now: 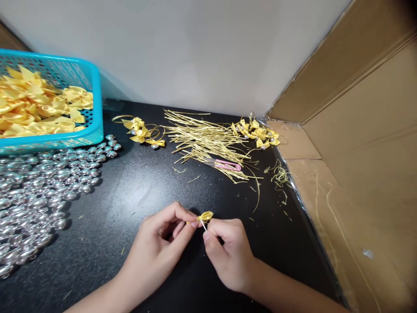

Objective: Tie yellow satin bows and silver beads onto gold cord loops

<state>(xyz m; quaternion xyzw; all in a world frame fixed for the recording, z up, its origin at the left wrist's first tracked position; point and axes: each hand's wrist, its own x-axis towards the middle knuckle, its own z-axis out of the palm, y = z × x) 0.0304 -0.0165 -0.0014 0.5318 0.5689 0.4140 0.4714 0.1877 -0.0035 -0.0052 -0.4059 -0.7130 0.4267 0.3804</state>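
Basket (98,104), bright blue, with yellow bows (31,102) inside

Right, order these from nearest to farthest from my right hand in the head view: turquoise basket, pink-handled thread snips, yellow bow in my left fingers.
1. Yellow ribbon bow: just left of your right hand.
2. Pink-handled thread snips: beyond the hand, on gold cords.
3. Turquoise basket: far left.

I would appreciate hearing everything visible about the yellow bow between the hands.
The small yellow bow looks like shiny ribbon, with a gathered loop showing on the right. The left hand pinches its left part between thumb and finger, hiding much of it. A thin pale strip runs from it down to the right hand. Whether it touches the black table is unclear.
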